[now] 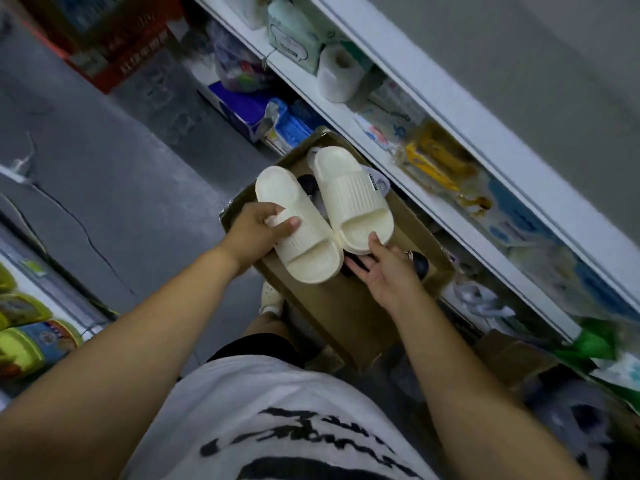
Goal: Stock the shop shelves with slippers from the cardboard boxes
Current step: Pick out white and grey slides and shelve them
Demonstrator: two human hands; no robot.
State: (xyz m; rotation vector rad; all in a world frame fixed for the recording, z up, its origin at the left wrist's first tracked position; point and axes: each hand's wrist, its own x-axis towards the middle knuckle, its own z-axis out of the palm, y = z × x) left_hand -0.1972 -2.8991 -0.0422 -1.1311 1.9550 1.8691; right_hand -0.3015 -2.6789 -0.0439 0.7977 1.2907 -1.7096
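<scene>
The left hand [258, 233] is gripping one cream slipper [298, 223]; the right hand [384, 268], fingers spread, is touching another slipper [349, 195] over the box [332, 306].

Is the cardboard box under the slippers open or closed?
Open. The cardboard box has no lid on top, and darker footwear shows inside it below the two cream slippers.

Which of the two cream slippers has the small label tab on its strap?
The right-hand slipper, propped on the right hand's fingertips; a small tab shows on its strap edge. The slipper gripped by the left hand shows none.
</scene>
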